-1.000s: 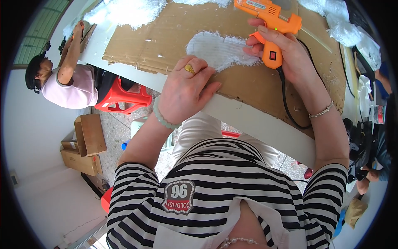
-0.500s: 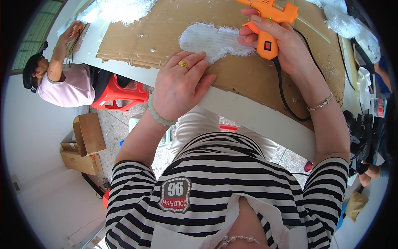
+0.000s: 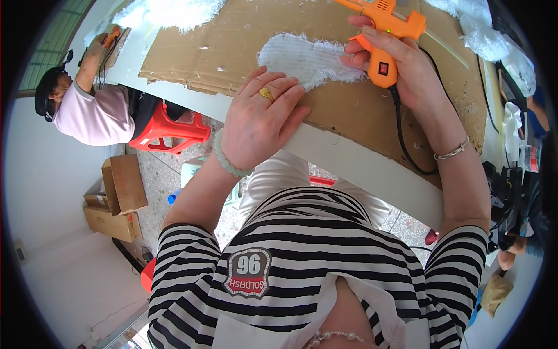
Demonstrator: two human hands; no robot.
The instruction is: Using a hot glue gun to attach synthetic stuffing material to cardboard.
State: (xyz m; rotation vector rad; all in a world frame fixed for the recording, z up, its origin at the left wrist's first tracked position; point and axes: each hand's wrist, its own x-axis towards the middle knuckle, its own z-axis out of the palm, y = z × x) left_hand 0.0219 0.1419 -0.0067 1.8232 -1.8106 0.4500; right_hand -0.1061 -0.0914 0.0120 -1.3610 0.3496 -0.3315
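My right hand [image 3: 401, 67] is wrapped round the handle of an orange hot glue gun [image 3: 398, 26], whose small green light is lit and whose nozzle points left, partly beyond the upper edge. A black cord hangs from the handle's base. Beneath the gun and to its left, a piece of white fuzzy fabric [image 3: 296, 53] with frayed edges lies flat on the cardboard. My left hand [image 3: 264, 113] rests palm down at the fabric's near left edge, fingers extended and thumb apart. Its fingertips cover a little of the fabric.
A brown cardboard sheet [image 3: 226, 55] covers much of the white table [image 3: 360, 163]. White fluffy material [image 3: 168, 13] lies at the far left, with clear plastic bags [image 3: 494, 43] at the far right. Another person [image 3: 96, 110] sits at left near a red stool [image 3: 174, 131]. Open boxes [image 3: 123, 183] stand on the floor.
My left hand and the glue gun in my right hand sit slightly farther right in view, as does the fabric. Both hands keep the same pose. The other person's raised hand is slightly lower.
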